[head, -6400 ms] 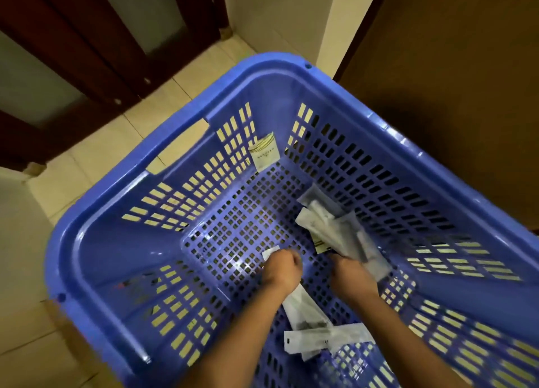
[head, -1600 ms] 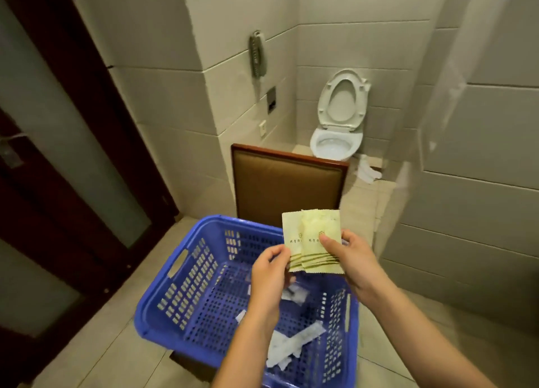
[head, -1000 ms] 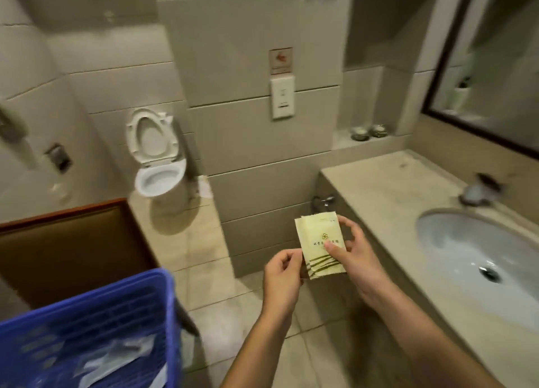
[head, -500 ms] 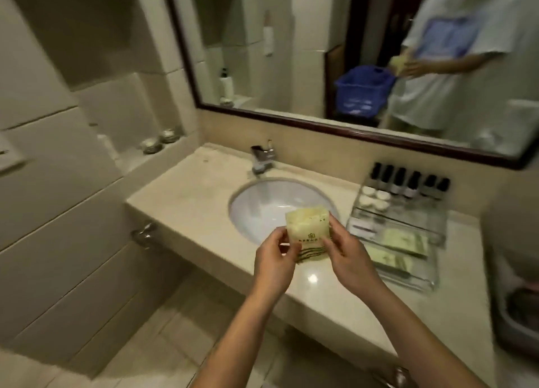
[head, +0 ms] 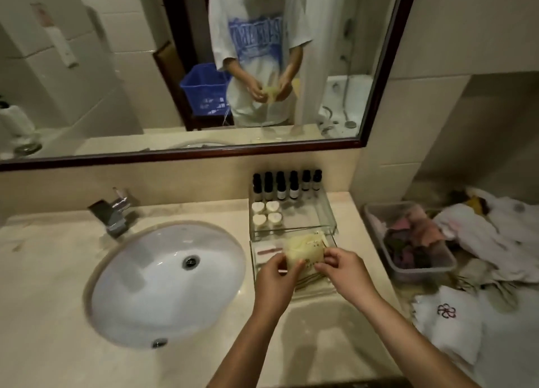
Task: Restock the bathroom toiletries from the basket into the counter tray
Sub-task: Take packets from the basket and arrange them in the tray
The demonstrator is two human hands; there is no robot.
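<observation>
A clear counter tray (head: 329, 212) stands right of the sink, with several dark-capped bottles (head: 287, 185) along its back and small white round items (head: 266, 212) in front of them. Over the tray's front compartment I hold pale yellow sachets (head: 304, 249) between both hands. My left hand (head: 275, 274) pinches their left edge, my right hand (head: 342, 266) pinches their right edge. More yellow sachets lie in the tray under them. The blue basket (head: 204, 93) shows only as a reflection in the mirror.
A white sink (head: 163, 279) with a chrome tap (head: 112, 212) fills the counter's left. To the right stand a grey bin (head: 376, 227) of coloured cloths, crumpled white linen (head: 495, 236) and a folded white towel (head: 449, 326). The mirror's dark frame (head: 180, 151) runs above.
I have turned from the basket to the counter. Both hands carried the yellow sachets from over the sink to above the tray's front compartment.
</observation>
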